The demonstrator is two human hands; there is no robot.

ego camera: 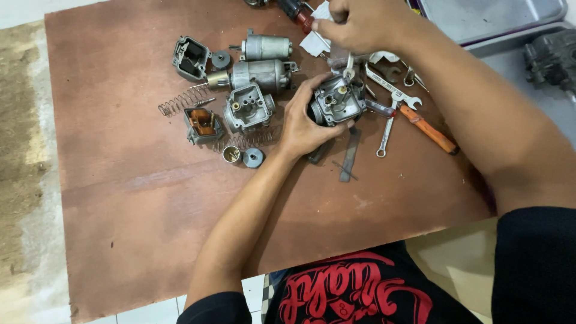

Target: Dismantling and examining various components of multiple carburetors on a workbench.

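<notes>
Brown tabletop (150, 198) is covered in carb bits. Left hand (306, 120) has its fingers wrapped round a carburetor (337, 99) near the middle, bowl side up. Right hand (360, 24) hovers above it, fingers pinched on something small, can't tell what. That body looks heavy, stiff cast metal, probably oily, so grip the casting, not the brass jets. Spare carb (249, 108), wrench (393, 90) and spring (183, 99) sit nearby.

Two carburetor bodies: one (337, 99) in the left hand (306, 120), one (249, 108) left of it. Two springs (180, 101) farther left. Two wrenches (393, 90) under the right hand (360, 24).
</notes>
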